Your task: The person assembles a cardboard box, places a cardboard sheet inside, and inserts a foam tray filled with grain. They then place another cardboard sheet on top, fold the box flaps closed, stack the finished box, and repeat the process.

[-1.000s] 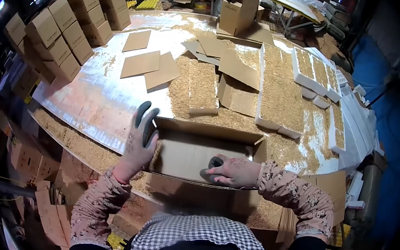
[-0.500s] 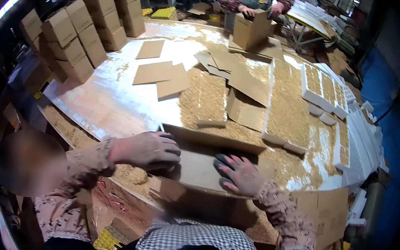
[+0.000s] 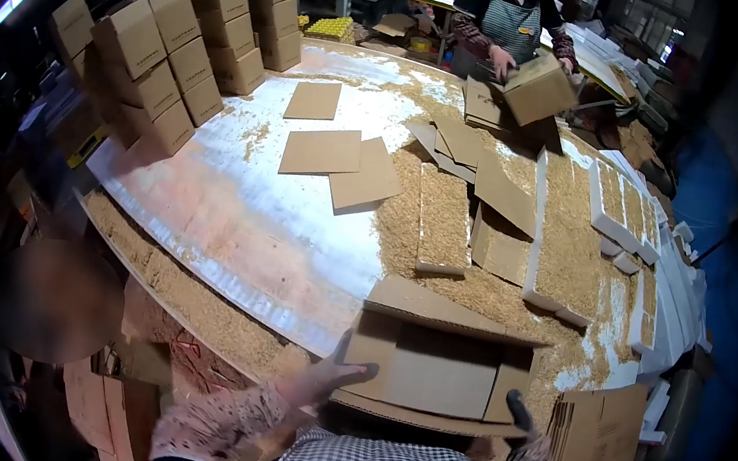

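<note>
An open cardboard box (image 3: 444, 373) sits in front of me at the near edge of the table, its inside facing up and its far flap (image 3: 433, 303) standing outward. My left hand (image 3: 336, 374) grips the box's left end, thumb over the rim and the other fingers mostly hidden outside. At the right end, my right hand (image 3: 522, 418) holds the near corner, its dark-tipped thumb on the edge and the rest largely out of sight. Just beyond the box lies a sawdust-like filling in a white foam tray (image 3: 445, 221).
Loose cardboard sheets (image 3: 320, 152) lie mid-table. Stacked closed boxes (image 3: 170, 62) line the far left. More filled foam trays (image 3: 568, 244) stand to the right, above folded cartons (image 3: 596, 438). Across the table, a co-worker (image 3: 510, 28) handles a box (image 3: 540, 91).
My hands have moved from inside the box to its two ends, and the box now shows a wider opening. The co-worker's box has tilted and lifted. My view has shifted left.
</note>
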Demonstrator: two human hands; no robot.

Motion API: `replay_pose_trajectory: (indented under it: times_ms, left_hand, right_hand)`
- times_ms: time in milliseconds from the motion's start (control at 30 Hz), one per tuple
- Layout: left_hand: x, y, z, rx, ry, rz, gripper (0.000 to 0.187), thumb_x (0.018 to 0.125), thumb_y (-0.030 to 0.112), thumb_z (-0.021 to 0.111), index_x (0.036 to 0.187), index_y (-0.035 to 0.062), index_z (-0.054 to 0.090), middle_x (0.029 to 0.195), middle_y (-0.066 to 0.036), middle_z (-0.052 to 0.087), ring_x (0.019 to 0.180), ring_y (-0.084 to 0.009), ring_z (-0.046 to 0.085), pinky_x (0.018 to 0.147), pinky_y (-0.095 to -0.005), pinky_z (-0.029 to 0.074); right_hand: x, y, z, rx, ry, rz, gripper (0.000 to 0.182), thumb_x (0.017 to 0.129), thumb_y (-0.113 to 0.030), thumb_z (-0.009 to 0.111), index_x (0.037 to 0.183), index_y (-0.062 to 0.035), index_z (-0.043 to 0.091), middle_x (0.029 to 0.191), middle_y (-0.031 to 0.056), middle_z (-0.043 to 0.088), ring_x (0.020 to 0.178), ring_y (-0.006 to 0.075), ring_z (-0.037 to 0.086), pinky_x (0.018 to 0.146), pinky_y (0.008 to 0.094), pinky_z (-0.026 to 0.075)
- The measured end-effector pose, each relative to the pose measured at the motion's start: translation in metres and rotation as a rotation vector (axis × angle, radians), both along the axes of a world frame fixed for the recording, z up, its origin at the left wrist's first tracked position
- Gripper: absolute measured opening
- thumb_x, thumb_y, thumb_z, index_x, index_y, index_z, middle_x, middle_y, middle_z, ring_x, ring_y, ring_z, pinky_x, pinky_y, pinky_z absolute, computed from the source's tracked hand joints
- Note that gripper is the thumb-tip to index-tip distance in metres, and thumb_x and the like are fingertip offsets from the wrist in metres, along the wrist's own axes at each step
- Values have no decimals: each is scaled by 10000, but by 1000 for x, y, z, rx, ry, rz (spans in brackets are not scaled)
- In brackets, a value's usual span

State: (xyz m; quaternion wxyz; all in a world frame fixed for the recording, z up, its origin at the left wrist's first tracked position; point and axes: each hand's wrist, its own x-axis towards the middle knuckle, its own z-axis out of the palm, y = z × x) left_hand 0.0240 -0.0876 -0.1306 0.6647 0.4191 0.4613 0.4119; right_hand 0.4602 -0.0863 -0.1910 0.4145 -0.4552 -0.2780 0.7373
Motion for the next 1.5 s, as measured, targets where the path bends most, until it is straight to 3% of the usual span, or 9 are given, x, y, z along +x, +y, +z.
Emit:
replay_pose_trajectory:
  times_ms: [233,300,400,767,867,1000,1067,1267,1500]
  left_hand:
    - [-172,-16,6,-125,-138,578,435,932,250,597,1261,-11,483,1118,-96,620,998,-193,606,847,-308,515]
    - [-242,-22,-7,418,911,270,435,967,275,528,1283,-18,468,1138,-106,611,1008,-211,610,853,-333,524]
    - [-271,3,-28,-103,-363,684,490,956,339,535,1298,-7,477,1190,-125,586,1045,-233,599,894,-390,503]
    - [-234,148,-13,-388,-470,388,553,863,479,622,1241,83,542,1036,-157,645,893,-268,641,786,-439,534]
    - [-295,128,-161,108,-623,605,538,874,582,526,1274,223,498,1090,-77,589,1002,-186,582,910,-424,469]
    - [-140,78,-147,5,-339,961,428,983,463,373,1315,200,438,1195,-47,474,1063,-181,486,923,-362,445]
    - [-75,69,-217,754,1385,258,629,896,356,556,1320,-66,363,1294,-183,436,1189,-335,420,1028,-409,354]
    - [72,74,-96,149,-178,292,633,872,64,569,1400,-62,243,1323,-154,434,1171,-179,426,992,-268,361]
    - [96,59,125,1223,1401,624,1029,742,492,736,1483,41,183,1529,-218,163,1420,-379,119,1156,-485,93]
  right_hand:
    - [-240,139,160,141,-387,618,865,907,-501,545,1503,-62,97,1436,115,384,1333,202,342,1109,319,249]
    - [-320,190,105,460,-241,745,1031,844,-615,563,1499,-39,13,1475,162,291,1331,265,327,1107,351,235]
    - [-419,255,-15,257,-219,728,1002,874,-543,578,1489,-20,-15,1489,186,273,1362,229,305,1130,345,227]
    - [-274,273,-10,74,245,20,261,935,-397,563,876,-144,534,718,-52,414,542,79,379,569,195,377]
    - [-140,205,-5,552,-458,-405,421,966,-320,499,1273,-33,528,1272,132,534,1203,238,480,1020,347,369]
    - [24,115,-83,422,-1443,-511,406,986,-226,448,1307,23,453,1326,225,456,1196,294,476,1019,361,378]
    - [67,96,-145,373,-1669,-44,632,909,-328,564,1350,77,362,1337,271,444,1202,391,464,1028,392,367]
    - [60,102,-24,495,-571,-596,631,878,-74,573,1429,9,278,1405,148,392,1244,222,425,1003,294,381]
    - [69,129,84,864,28,-574,672,824,-232,660,1389,2,385,1286,62,532,1137,155,527,1021,287,373]
